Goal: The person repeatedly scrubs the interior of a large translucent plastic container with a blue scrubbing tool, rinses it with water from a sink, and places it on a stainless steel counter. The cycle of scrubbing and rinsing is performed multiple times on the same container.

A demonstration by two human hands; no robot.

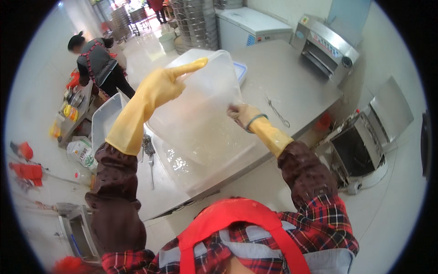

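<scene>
Both of my hands wear yellow rubber gloves. My left hand (167,84) is closed on the far left rim of a translucent plastic bin (219,75), with a finger along the edge. The bin stands tilted over a second translucent tub (202,171) that holds cloudy water. My right hand (242,114) is at the bin's right side; its fingers are blurred, and what they grip cannot be told. A teal band circles that glove's wrist. Left of the tub lie a steel scourer (147,144) and a fork (151,171).
The steel table (280,75) bears metal tongs (279,111) and a blue-rimmed white tray (241,72). A steel machine (325,48) stands at its far right. Another clear bin (107,114) is at left. A person (99,65) works beyond it. Stacked steamers (195,27) and a chest freezer (253,25) stand behind.
</scene>
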